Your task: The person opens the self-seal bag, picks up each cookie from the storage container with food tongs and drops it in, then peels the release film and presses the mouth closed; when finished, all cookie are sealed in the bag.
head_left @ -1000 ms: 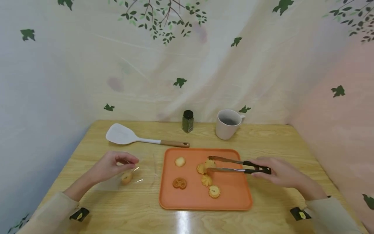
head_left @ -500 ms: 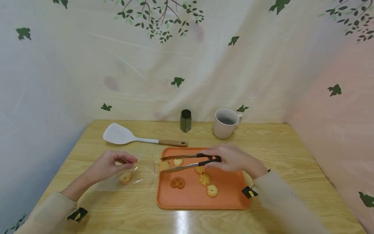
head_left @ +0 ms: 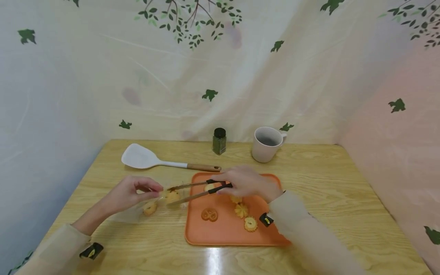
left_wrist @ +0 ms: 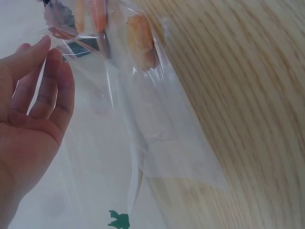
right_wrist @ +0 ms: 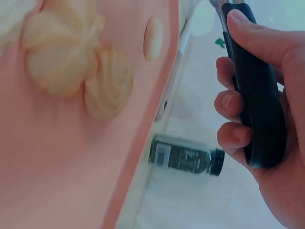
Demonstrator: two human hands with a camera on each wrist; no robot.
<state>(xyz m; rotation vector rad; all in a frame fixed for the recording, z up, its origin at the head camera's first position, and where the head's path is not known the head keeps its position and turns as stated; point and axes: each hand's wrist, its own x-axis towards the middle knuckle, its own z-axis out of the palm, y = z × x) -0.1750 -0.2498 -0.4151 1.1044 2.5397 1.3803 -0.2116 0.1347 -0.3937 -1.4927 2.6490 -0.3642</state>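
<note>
My left hand (head_left: 132, 194) pinches the edge of a clear plastic bag (left_wrist: 162, 124) between thumb and fingers, left of the orange tray (head_left: 220, 237). One round cookie (head_left: 149, 208) lies inside the bag. With curled fingers, my right hand (head_left: 245, 182) grips the black handles of metal tongs (head_left: 220, 188), reaching left over the tray. Between the tongs' tips is a dark-specked cookie (head_left: 172, 196), right beside the left fingertips at the bag's mouth. Whether it has passed inside the bag I cannot tell.
On the tray lie a pretzel-shaped cookie (head_left: 209, 214), a flower-shaped cookie (head_left: 241, 210), a ring-edged cookie (head_left: 250, 224) and others partly behind my right hand. Behind stand a white spatula (head_left: 139, 156), a green spice jar (head_left: 219, 142) and a mug (head_left: 266, 147).
My right hand has swung left across the tray, carrying the specked cookie in the tongs from the cookie cluster to the bag. The left hand stays in place, holding the bag.
</note>
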